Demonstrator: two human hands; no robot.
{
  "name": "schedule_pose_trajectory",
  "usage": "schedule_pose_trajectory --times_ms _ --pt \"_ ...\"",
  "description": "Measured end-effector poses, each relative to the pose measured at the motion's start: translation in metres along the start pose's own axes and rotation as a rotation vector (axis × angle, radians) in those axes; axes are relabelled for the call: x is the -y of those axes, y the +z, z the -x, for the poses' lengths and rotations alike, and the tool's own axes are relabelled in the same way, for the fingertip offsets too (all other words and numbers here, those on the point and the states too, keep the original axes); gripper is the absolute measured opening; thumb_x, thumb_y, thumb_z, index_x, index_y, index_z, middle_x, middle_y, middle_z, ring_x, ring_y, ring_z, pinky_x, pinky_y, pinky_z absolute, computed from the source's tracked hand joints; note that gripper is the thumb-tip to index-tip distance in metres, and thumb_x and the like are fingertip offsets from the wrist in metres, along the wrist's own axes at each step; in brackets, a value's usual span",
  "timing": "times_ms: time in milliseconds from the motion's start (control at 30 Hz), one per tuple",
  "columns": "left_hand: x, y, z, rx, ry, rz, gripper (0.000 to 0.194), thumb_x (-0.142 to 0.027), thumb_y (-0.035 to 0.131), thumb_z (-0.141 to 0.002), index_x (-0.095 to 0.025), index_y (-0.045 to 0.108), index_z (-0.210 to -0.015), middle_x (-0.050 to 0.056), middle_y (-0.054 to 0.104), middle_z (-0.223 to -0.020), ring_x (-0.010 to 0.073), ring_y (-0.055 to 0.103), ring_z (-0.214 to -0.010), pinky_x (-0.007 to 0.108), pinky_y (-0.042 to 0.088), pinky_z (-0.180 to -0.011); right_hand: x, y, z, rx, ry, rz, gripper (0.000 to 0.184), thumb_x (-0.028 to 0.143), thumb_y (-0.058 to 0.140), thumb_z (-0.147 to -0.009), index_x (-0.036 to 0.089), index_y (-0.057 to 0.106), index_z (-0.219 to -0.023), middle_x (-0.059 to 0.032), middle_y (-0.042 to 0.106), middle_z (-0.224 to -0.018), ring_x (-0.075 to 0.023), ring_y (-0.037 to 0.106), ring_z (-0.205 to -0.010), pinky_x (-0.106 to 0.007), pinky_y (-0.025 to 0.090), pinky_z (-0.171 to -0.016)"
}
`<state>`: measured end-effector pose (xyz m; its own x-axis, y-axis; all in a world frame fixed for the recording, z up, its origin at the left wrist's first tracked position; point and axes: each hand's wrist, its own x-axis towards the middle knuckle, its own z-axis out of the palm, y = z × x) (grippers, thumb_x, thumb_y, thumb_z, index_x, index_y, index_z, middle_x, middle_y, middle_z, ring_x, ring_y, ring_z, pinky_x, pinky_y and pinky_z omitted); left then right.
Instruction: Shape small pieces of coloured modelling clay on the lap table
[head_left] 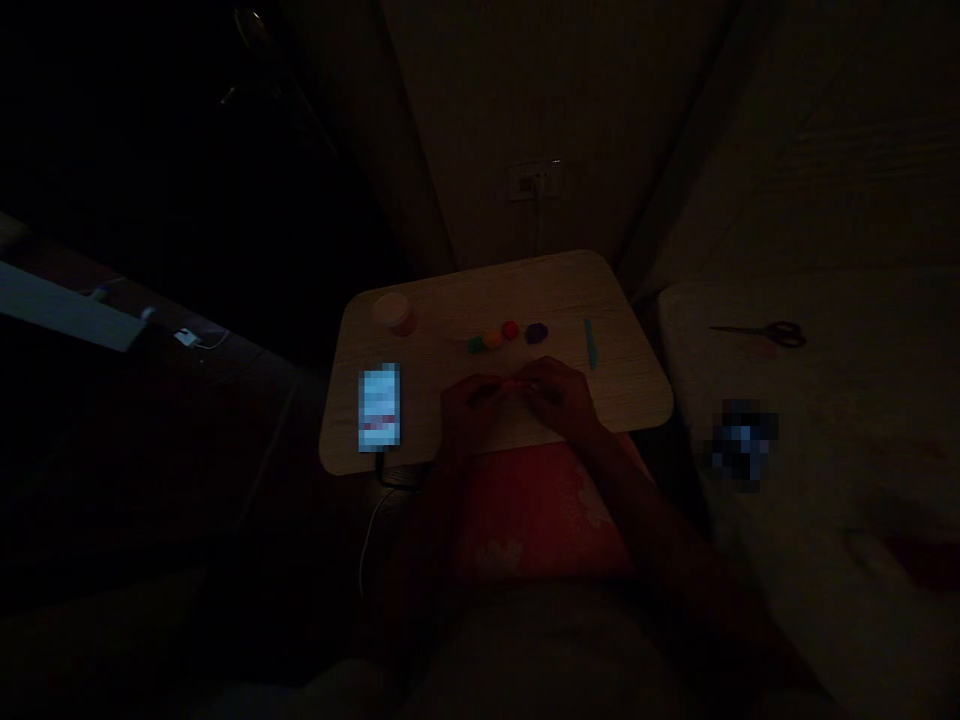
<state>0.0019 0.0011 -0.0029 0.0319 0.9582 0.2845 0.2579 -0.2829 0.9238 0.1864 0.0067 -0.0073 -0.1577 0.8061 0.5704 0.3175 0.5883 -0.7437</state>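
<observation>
In dim light, both hands meet over the front of a small wooden table [427, 400]. My left hand [471, 408] and my right hand [561, 395] have their fingers closed around a small pinkish-red piece of modelling clay [514, 384], which bridges the gap between them. Just beyond the fingers lies a row of coloured clay lumps: green [475, 344], orange [492, 339], red [511, 329] and, a little apart, purple [536, 333]. A teal plastic clay knife [591, 343] rests to the right of them. Darkness hides the fingertips' finer detail.
A lidded tub [397, 314] stands at the table's back left. A lit phone [379, 408] with a cable lies at the left edge. To the right, scissors [776, 333] and a blurred dark object [744, 440] lie on a pale surface. A wall socket [536, 181] is behind.
</observation>
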Motion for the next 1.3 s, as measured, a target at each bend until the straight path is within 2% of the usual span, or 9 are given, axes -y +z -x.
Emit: schedule_pose_trajectory --times_ms 267,367,467,633,800,900,1100,1200,1300 --pt "0.005 0.001 -0.001 -0.017 -0.017 -0.019 0.021 -0.039 0.077 -0.080 -0.019 0.077 -0.084 0.005 0.077 -0.085 0.0193 0.072 -0.080 0.033 0.059 -0.079 -0.002 0.001 0.001 0.045 -0.008 0.004 0.014 0.029 0.065 -0.093 0.024 0.076 -0.101 -0.0063 0.075 -0.099 -0.0197 0.071 -0.092 -0.034 0.057 -0.083" --pt "0.007 0.003 -0.002 -0.041 -0.021 0.001 0.026 -0.038 0.077 -0.080 -0.018 0.074 -0.098 0.005 0.075 -0.090 0.0185 0.070 -0.082 0.031 0.058 -0.078 -0.004 0.000 -0.001 0.022 0.022 0.047 0.016 0.028 0.064 -0.093 0.024 0.075 -0.104 -0.0067 0.076 -0.101 -0.0210 0.071 -0.094 -0.037 0.057 -0.085" --pt "0.007 0.002 -0.004 -0.141 0.004 -0.048 0.038 -0.033 0.074 -0.082 -0.020 0.066 -0.117 0.005 0.070 -0.098 0.0173 0.067 -0.085 0.029 0.055 -0.079 -0.011 0.000 -0.004 -0.037 0.071 0.154 0.017 0.027 0.064 -0.093 0.024 0.076 -0.103 -0.0071 0.077 -0.101 -0.0237 0.070 -0.096 -0.040 0.056 -0.087" --pt "0.005 -0.005 -0.005 -0.302 0.094 -0.288 0.028 -0.022 0.068 -0.082 -0.019 0.064 -0.110 0.009 0.061 -0.106 0.0227 0.059 -0.098 0.033 0.050 -0.084 -0.020 0.005 -0.014 0.007 0.065 0.316 0.015 0.027 0.066 -0.092 0.024 0.078 -0.101 -0.0077 0.078 -0.101 -0.0274 0.067 -0.096 -0.044 0.053 -0.087" --pt "0.010 -0.004 -0.006 -0.248 0.077 -0.506 0.048 -0.010 0.066 -0.071 -0.017 0.060 -0.118 0.014 0.058 -0.115 0.0306 0.054 -0.105 0.047 0.045 -0.096 -0.024 0.008 -0.019 0.061 0.054 0.419 0.014 0.025 0.067 -0.091 0.022 0.079 -0.098 -0.0095 0.078 -0.099 -0.0294 0.065 -0.096 -0.043 0.051 -0.084" --pt "0.015 -0.001 -0.006 -0.206 0.049 -0.570 0.046 -0.006 0.063 -0.069 -0.018 0.060 -0.113 0.014 0.059 -0.113 0.0338 0.054 -0.106 0.052 0.041 -0.099 -0.027 0.007 -0.020 0.090 0.040 0.415 0.014 0.025 0.067 -0.091 0.022 0.077 -0.100 -0.0092 0.077 -0.100 -0.0281 0.065 -0.096 -0.043 0.050 -0.087" --pt "0.021 -0.001 -0.007 -0.161 0.088 -0.509 0.023 -0.009 0.048 -0.086 -0.019 0.062 -0.100 0.011 0.062 -0.103 0.0277 0.057 -0.100 0.045 0.046 -0.094 -0.030 0.007 -0.016 0.085 0.039 0.402 0.022 0.027 0.066 -0.091 0.020 0.074 -0.110 -0.0119 0.075 -0.109 -0.0297 0.063 -0.102 -0.045 0.050 -0.091" --pt "0.019 -0.002 -0.008 -0.166 0.092 -0.389 0.013 -0.017 0.052 -0.091 -0.019 0.063 -0.097 0.009 0.064 -0.101 0.0238 0.060 -0.097 0.039 0.049 -0.091 -0.028 0.007 -0.016 0.084 0.054 0.401 0.024 0.026 0.065 -0.091 0.019 0.072 -0.113 -0.0131 0.073 -0.110 -0.0308 0.062 -0.103 -0.047 0.050 -0.092" --pt "0.016 -0.003 -0.007 -0.154 0.013 -0.209 0.010 -0.022 0.059 -0.089 -0.019 0.063 -0.098 0.006 0.066 -0.094 0.0193 0.063 -0.089 0.032 0.053 -0.082 -0.023 0.004 -0.016 0.063 0.035 0.382 0.023 0.026 0.064 -0.091 0.020 0.072 -0.111 -0.0129 0.073 -0.110 -0.0310 0.062 -0.103 -0.048 0.050 -0.093"
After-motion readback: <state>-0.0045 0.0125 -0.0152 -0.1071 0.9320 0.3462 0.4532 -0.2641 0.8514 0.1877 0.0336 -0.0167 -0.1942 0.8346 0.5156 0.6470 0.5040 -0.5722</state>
